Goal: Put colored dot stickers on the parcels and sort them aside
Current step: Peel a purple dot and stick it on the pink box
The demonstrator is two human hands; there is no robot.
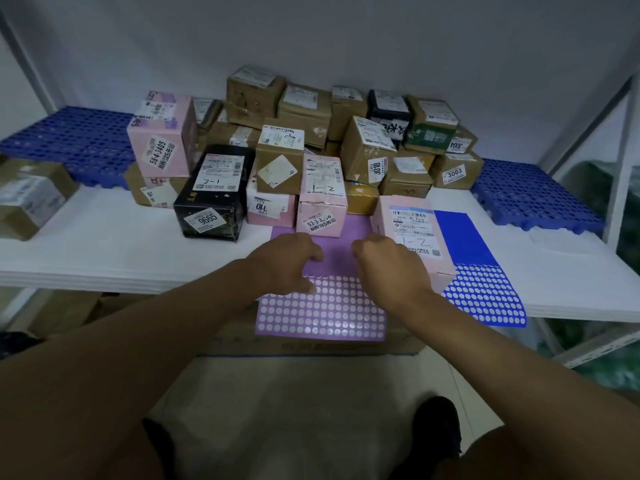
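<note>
A purple dot-sticker sheet lies at the front edge of the white shelf, its near part showing white holes where dots are gone. My left hand rests on the sheet with curled fingers, thumb at the border of the holes. My right hand hovers over the sheet's right side, fingers curled, right beside a pink parcel marked "1-2". A blue sticker sheet lies to the right of that parcel. Whether either hand pinches a sticker cannot be told.
A pile of parcels, brown, pink and black, fills the shelf behind the sheets. One brown parcel sits apart at the far left. Blue perforated mats lie at both shelf ends. A cardboard box stands below the shelf edge.
</note>
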